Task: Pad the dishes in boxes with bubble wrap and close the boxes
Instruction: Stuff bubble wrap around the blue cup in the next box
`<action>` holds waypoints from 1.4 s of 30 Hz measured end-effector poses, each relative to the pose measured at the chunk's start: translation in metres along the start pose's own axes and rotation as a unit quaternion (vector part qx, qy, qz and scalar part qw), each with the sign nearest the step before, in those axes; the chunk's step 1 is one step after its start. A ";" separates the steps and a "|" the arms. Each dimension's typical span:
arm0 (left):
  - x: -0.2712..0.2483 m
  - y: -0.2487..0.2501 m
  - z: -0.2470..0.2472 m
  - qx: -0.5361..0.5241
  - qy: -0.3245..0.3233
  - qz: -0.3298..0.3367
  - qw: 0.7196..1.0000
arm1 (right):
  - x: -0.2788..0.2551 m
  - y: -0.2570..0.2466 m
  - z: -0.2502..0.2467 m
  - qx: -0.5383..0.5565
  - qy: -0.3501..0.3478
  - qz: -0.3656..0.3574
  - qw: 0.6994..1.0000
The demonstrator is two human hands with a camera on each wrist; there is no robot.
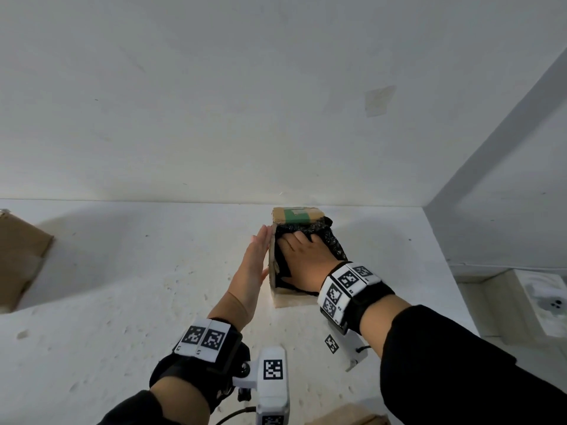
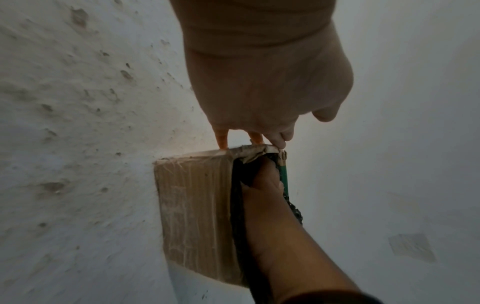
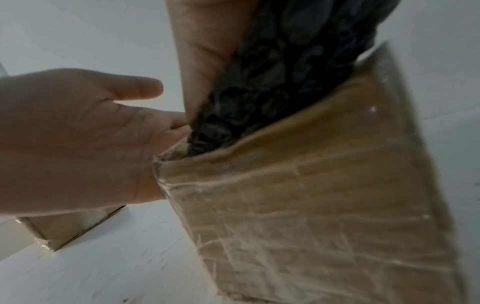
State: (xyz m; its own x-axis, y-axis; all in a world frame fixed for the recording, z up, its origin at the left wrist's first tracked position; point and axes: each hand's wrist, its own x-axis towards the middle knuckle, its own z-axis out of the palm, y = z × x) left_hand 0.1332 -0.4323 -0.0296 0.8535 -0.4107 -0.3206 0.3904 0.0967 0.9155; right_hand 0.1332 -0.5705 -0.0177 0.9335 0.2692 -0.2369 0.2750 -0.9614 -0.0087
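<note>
Right hand (image 1: 302, 263) grip sunk in the open box (image 1: 290, 300), fingers pressing black bubble wrap (image 1: 333, 245) down; curl hidden, cannot tell. Left hand (image 1: 256, 265) flat, fingers straight, against box wall at 9 o'clock. Boxes: three, one (image 1: 21, 256) at 9 o'clock edge, another (image 1: 346, 418) at 6 o'clock. White speckled worktop (image 1: 122, 286), white wall (image 1: 245, 87) behind.

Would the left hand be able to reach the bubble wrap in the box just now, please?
Probably not directly: the left hand lies flat against the outside of the box, and the right hand covers the bubble wrap in the opening.
</note>
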 end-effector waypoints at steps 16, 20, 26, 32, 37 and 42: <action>-0.001 0.010 -0.001 0.060 -0.019 -0.013 0.998 | -0.019 0.031 -0.063 -0.065 -0.174 -0.063 0.981; -0.004 0.010 -0.001 0.070 -0.022 -0.008 0.997 | -0.022 0.027 -0.041 -0.095 -0.109 -0.093 0.985; -0.004 0.010 0.001 0.087 -0.018 -0.007 0.996 | -0.027 0.029 -0.021 -0.041 -0.054 -0.065 0.996; -0.002 0.010 0.001 0.100 -0.018 -0.015 0.995 | -0.032 0.021 -0.037 0.108 -0.036 -0.042 0.993; -0.001 0.008 -0.001 0.104 -0.022 -0.004 0.994 | -0.042 0.007 -0.019 0.066 0.056 0.075 0.993; -0.002 0.006 0.002 0.096 -0.013 0.001 0.995 | -0.034 -0.005 0.003 0.033 -0.038 0.135 0.990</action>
State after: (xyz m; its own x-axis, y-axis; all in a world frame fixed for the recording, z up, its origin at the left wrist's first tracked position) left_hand 0.1331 -0.4325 -0.0226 0.8440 -0.4339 -0.3154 0.3140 -0.0772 0.9463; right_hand 0.0996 -0.5753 -0.0125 0.9505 -0.0008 -0.3108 -0.0005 -1.0000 0.0011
